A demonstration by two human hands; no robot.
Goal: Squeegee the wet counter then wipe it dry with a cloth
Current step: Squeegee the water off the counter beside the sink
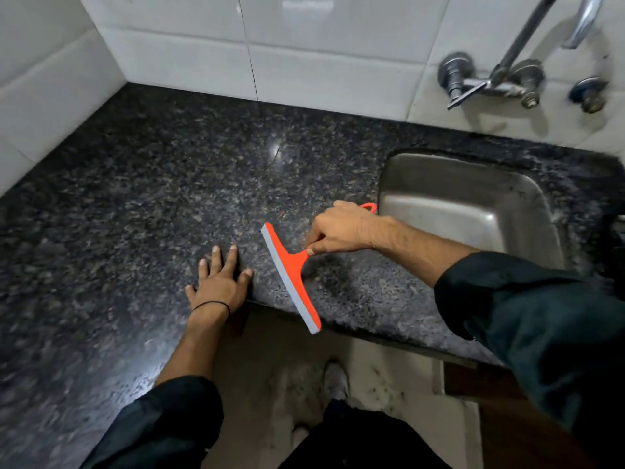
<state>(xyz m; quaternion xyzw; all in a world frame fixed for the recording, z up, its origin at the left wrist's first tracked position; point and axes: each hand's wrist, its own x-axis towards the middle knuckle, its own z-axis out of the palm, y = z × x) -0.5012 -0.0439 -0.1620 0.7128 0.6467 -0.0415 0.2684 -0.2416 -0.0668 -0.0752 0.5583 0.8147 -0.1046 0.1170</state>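
Note:
A dark speckled granite counter (pixel 162 170) fills the left and middle of the head view. My right hand (pixel 338 230) grips the handle of an orange squeegee (pixel 292 275) whose grey rubber blade runs diagonally near the counter's front edge. The handle's orange loop (pixel 370 207) sticks out behind my fist. My left hand (pixel 220 280) lies flat on the counter, fingers spread, just left of the blade. No cloth is in view.
A steel sink (pixel 473 211) is set into the counter at the right. Metal taps (pixel 490 82) hang on the white tiled wall (pixel 304 45) above it. A tiled side wall (pixel 44 96) bounds the counter at the left. The floor and my shoe (pixel 334 380) show below the front edge.

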